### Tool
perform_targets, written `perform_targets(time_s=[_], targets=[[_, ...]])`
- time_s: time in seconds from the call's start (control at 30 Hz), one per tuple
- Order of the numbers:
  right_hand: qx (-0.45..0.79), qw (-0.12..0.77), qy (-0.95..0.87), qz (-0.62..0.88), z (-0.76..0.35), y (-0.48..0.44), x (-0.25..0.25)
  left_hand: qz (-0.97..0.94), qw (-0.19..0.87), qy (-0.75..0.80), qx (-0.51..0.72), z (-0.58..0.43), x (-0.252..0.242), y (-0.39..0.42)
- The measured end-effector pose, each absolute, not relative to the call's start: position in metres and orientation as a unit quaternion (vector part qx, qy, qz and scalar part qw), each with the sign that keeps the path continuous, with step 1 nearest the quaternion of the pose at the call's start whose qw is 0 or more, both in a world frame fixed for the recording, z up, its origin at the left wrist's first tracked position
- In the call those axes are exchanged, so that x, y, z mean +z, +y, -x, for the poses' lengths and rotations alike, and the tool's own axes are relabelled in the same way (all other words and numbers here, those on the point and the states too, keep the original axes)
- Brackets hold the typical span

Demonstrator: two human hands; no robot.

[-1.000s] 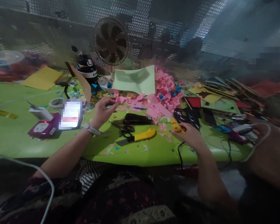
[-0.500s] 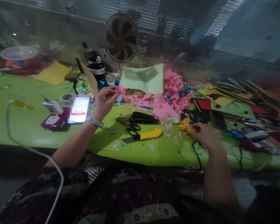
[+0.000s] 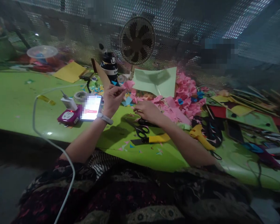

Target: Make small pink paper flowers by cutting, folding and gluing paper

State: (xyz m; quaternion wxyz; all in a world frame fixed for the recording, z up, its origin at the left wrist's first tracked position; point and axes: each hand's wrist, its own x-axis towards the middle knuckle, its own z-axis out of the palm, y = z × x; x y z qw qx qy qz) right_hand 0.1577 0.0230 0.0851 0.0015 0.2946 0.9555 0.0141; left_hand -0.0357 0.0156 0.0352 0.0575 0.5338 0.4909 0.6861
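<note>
My left hand [image 3: 113, 99], with a pale band on the wrist, pinches a small folded piece of pink paper [image 3: 128, 85] between thumb and fingertips. To the right of it, my right hand [image 3: 148, 112] hovers over the table with loosely bent fingers, and no object shows in them. Under that hand a black stapler [image 3: 143, 123] is mostly covered. Close by lie black-handled scissors [image 3: 142, 131] and a yellow-handled cutter knife [image 3: 157, 138], partly hidden by my right forearm. A yellow glue gun [image 3: 202, 137] rests beyond the forearm.
Pink paper pieces [image 3: 188, 90] are heaped behind my hands, beside a pale green sheet [image 3: 155, 81]. A fan [image 3: 137, 40] and a dark bottle [image 3: 109, 67] stand at the back. At left are a lit phone [image 3: 92, 107], a purple socket block [image 3: 68, 116] and a white cable [image 3: 35, 115].
My right hand has let go of the glue gun and moved left toward my left hand. The left hand still holds the pink paper. The view has shifted somewhat.
</note>
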Motion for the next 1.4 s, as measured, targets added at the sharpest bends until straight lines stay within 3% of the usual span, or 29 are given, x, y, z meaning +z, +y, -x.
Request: perform_targets(time_s=[0.13, 0.23, 1.17, 1.4], targets=[[0.023, 0.129, 0.943, -0.307, -0.12, 0.04, 0.082, -0.521, 0.184, 0.469, 0.689, 0.033, 0.031, 0.018], [0.006, 0.162, 0.94, -0.3, -0.113, 0.047, 0.074, -0.508, 0.238, 0.464, 0.685, 0.029, 0.03, 0.017], [-0.035, 0.149, 0.943, -0.294, -0.113, 0.045, 0.065, -0.51, 0.268, 0.456, 0.678, 0.028, 0.027, 0.018], [-0.1, 0.153, 0.942, -0.282, -0.118, 0.041, 0.073, -0.507, 0.269, 0.454, 0.681, 0.027, 0.028, 0.016]])
